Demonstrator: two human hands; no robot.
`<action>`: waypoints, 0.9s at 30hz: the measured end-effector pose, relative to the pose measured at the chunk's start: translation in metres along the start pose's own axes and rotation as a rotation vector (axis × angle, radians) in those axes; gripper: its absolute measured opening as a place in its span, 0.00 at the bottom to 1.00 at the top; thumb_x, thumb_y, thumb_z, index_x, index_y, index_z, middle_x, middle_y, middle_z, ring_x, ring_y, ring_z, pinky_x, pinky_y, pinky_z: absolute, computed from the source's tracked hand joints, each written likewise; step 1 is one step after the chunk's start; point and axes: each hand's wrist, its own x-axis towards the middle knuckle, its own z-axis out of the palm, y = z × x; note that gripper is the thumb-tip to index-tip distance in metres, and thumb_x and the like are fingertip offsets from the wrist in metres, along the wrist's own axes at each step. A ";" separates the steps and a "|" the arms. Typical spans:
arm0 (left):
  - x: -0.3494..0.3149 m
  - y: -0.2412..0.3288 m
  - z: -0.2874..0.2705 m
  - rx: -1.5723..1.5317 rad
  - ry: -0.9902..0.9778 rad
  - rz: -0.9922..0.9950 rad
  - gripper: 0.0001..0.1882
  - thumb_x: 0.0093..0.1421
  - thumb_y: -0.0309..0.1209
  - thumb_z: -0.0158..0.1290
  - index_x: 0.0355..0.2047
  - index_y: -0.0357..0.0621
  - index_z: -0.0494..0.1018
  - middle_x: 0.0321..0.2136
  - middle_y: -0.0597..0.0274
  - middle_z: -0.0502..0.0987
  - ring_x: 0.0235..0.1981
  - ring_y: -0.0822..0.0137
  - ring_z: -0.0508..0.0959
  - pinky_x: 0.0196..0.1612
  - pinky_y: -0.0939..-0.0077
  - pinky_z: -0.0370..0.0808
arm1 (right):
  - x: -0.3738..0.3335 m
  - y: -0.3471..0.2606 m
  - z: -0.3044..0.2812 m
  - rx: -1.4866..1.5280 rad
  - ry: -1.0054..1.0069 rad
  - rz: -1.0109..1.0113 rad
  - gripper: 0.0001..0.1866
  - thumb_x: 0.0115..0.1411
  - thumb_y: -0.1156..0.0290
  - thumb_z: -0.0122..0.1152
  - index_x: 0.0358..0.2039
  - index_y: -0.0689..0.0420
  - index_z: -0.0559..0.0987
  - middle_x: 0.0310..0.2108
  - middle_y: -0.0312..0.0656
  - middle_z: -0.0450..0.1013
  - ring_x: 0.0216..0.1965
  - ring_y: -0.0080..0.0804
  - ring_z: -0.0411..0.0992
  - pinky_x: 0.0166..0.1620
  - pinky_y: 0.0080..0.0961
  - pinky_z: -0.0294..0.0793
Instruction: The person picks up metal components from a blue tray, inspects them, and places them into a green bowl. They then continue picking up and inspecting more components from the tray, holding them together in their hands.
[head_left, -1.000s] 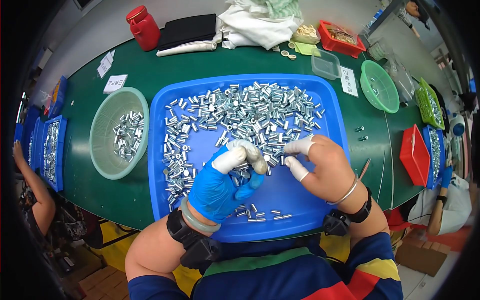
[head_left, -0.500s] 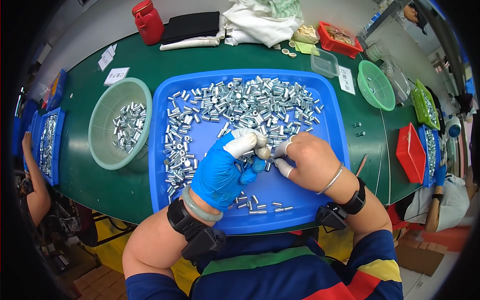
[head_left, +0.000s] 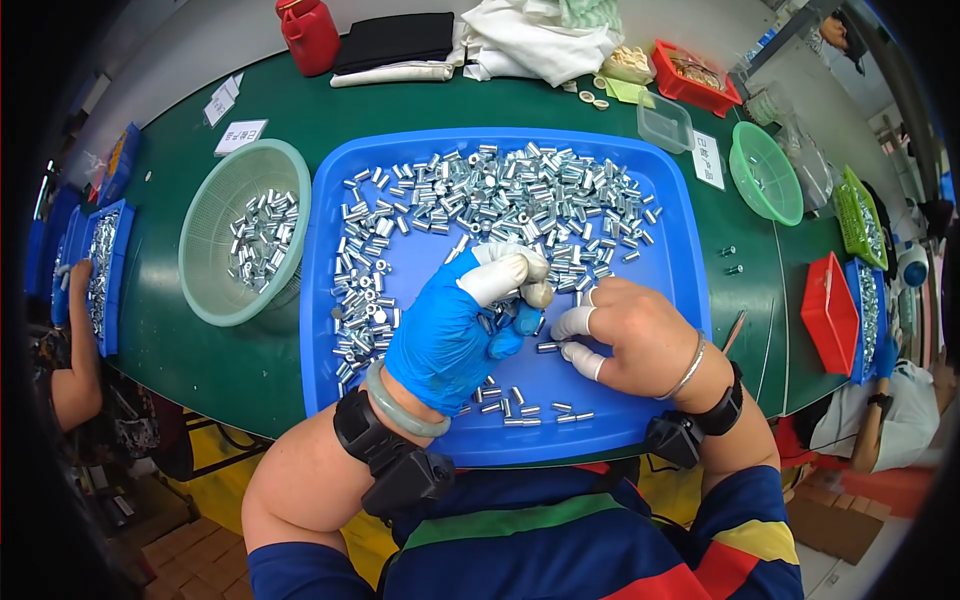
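Observation:
Small silvery metal sleeves (head_left: 520,195), some with a flanged end, lie heaped across the far part and left side of a blue tray (head_left: 640,432). My left hand (head_left: 440,325), in a blue glove with white finger cots on some fingers, is closed over the tray's middle. Several sleeves show between its curled fingers. Just to the right, my right hand (head_left: 640,335) has white cots on its thumb and finger. Their tips come together at a single sleeve (head_left: 548,347), whose end sticks out toward the left hand. A few loose sleeves (head_left: 522,410) lie near the tray's front edge.
A pale green basket (head_left: 215,290) with sleeves stands left of the tray; a green bowl (head_left: 765,190) is at right. Two sleeves (head_left: 735,269) lie on the green table (head_left: 270,400). A red bin (head_left: 830,315) sits farther right. Other people work at both sides.
My right hand has drawn slightly right and down, away from my left fingers, with a sleeve now showing at its tips. The left hand stays closed; the whole view has shifted a little.

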 end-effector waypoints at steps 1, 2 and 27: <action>0.000 0.000 0.000 -0.002 0.000 -0.004 0.09 0.56 0.34 0.46 0.32 0.42 0.71 0.27 0.59 0.73 0.24 0.73 0.69 0.20 0.86 0.63 | 0.000 0.001 0.001 0.002 -0.001 -0.001 0.07 0.44 0.69 0.62 0.26 0.56 0.77 0.21 0.43 0.69 0.30 0.42 0.69 0.33 0.34 0.69; 0.000 0.000 0.000 -0.005 0.000 -0.007 0.09 0.56 0.34 0.46 0.32 0.42 0.71 0.27 0.59 0.73 0.24 0.73 0.69 0.20 0.86 0.63 | 0.000 0.001 0.002 -0.009 0.014 -0.012 0.07 0.44 0.70 0.63 0.25 0.55 0.77 0.20 0.42 0.69 0.28 0.40 0.69 0.31 0.33 0.69; 0.001 0.000 -0.007 -0.097 -0.115 0.039 0.09 0.59 0.33 0.46 0.36 0.42 0.71 0.27 0.65 0.74 0.25 0.75 0.69 0.22 0.86 0.61 | 0.005 -0.010 0.013 -0.234 0.077 -0.084 0.05 0.44 0.69 0.64 0.22 0.54 0.77 0.18 0.38 0.69 0.22 0.36 0.68 0.26 0.31 0.68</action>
